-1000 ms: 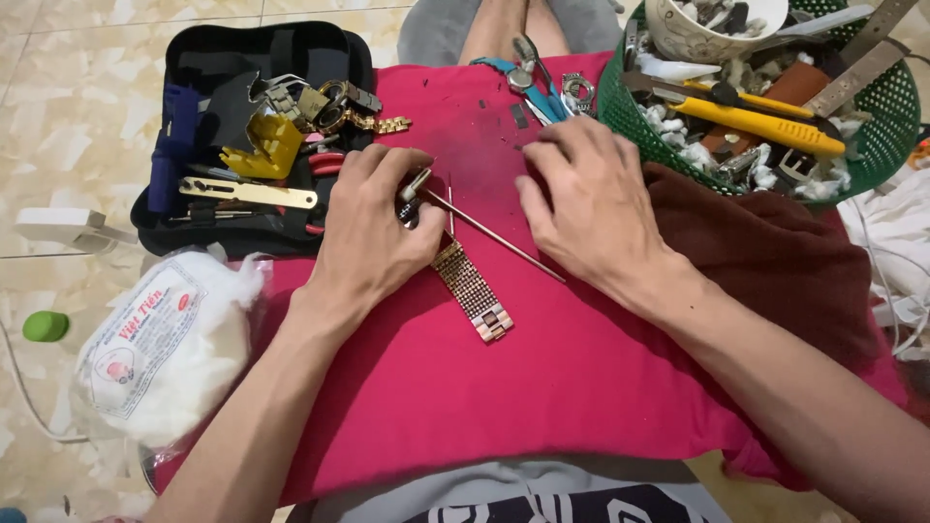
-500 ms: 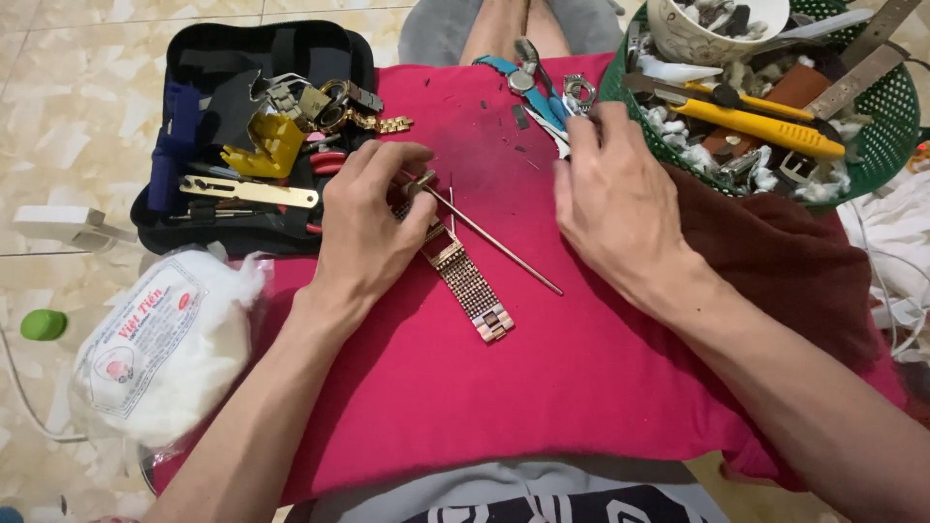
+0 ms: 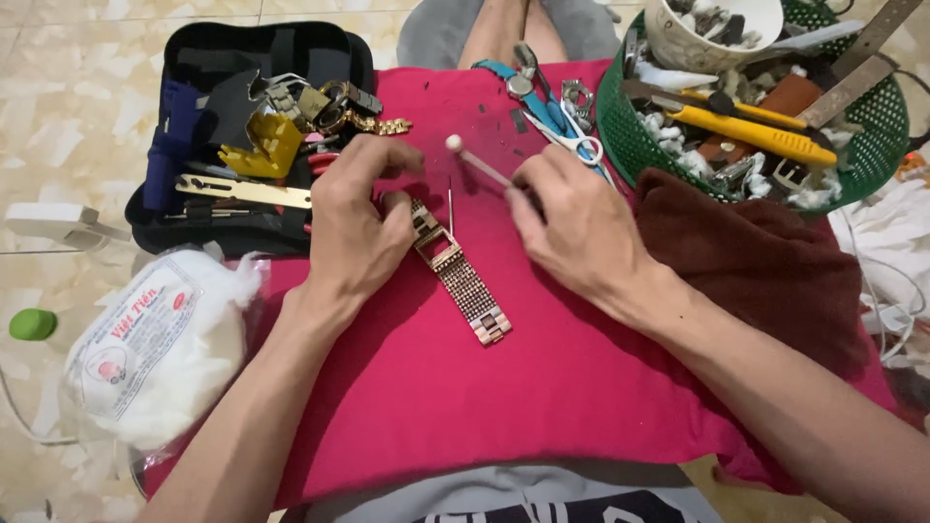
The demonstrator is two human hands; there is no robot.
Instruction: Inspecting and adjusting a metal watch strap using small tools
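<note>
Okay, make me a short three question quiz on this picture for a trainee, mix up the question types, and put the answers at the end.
1. True or false: the left hand rests on the watch bracelet lying on the red cloth.
2. What does the right hand hold?
A. the yellow utility knife
B. a thin stick with a small round tip
C. the scissors
3. Fill in: the yellow utility knife lies in the green ____.

Key
1. True: its fingers sit at the upper end of the bracelet.
2. B: the stick points up and left from the fingers.
3. basket
</note>
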